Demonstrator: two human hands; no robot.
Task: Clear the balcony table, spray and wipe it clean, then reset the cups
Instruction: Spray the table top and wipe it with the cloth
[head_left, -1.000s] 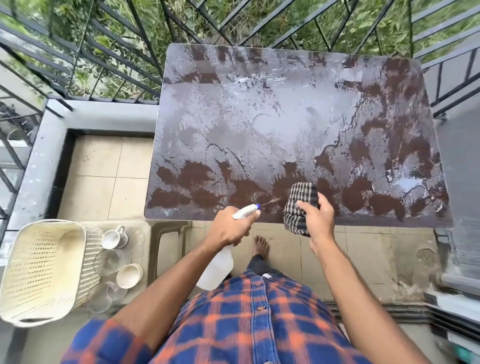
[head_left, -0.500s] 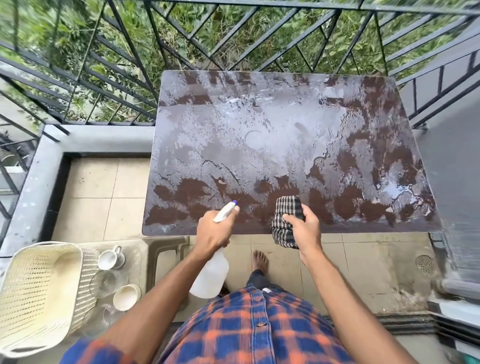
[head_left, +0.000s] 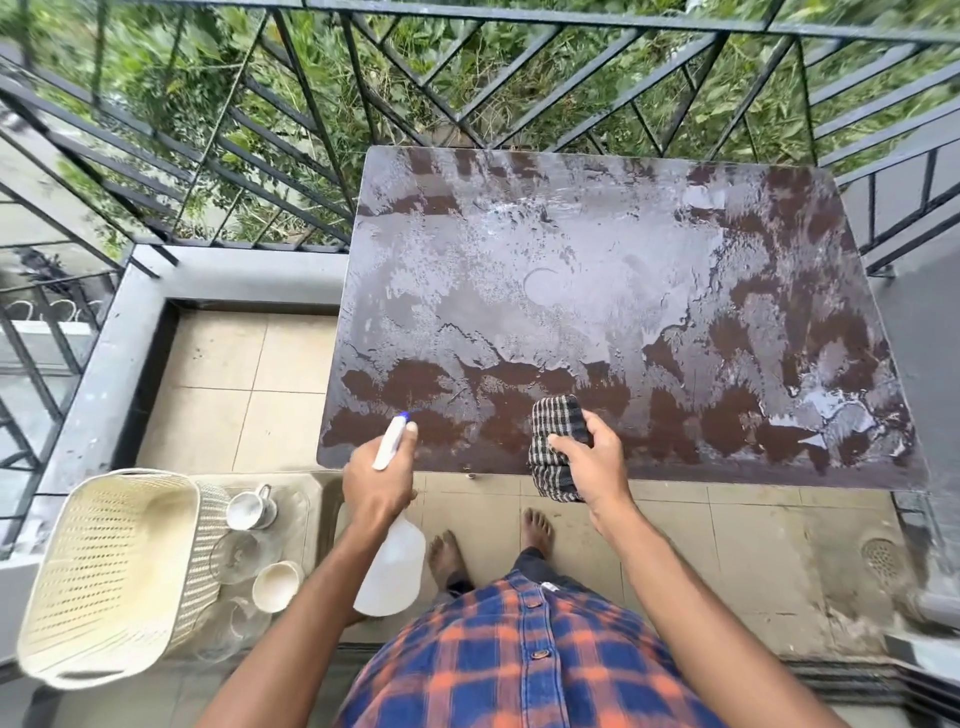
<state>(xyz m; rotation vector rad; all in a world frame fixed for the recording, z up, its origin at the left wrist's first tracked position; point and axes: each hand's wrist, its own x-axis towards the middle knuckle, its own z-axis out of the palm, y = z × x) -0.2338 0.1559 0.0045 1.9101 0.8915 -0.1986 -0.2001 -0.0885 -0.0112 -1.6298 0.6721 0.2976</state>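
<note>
The balcony table (head_left: 623, 291) stands against the railing (head_left: 467, 78), and its brown top carries no objects. A grey wet film covers most of it, while the brown patches along the near edge and on the right side look less wet. So I judge that the clearing is done and the spraying is nearly complete.

The white basket (head_left: 104, 571) is at the lower left, just beside a low plastic stool (head_left: 317, 493). On this stool wait the cups (head_left: 252, 512) and some clear glasses (head_left: 236, 556). They are well apart from the table, probably so that no spray reaches them before the reset.

The spray bottle (head_left: 389, 577) hangs below the near table edge, and its nozzle points over that edge at a brown patch. The left hand (head_left: 376, 480) is wrapped around the bottle neck, with one finger lying along the spray head.

The checked cloth (head_left: 556, 447) lies bunched over the near edge, and part of it hangs down. The right hand (head_left: 592, 462) grips it with curled fingers, ready, I think, for the wiping.
</note>
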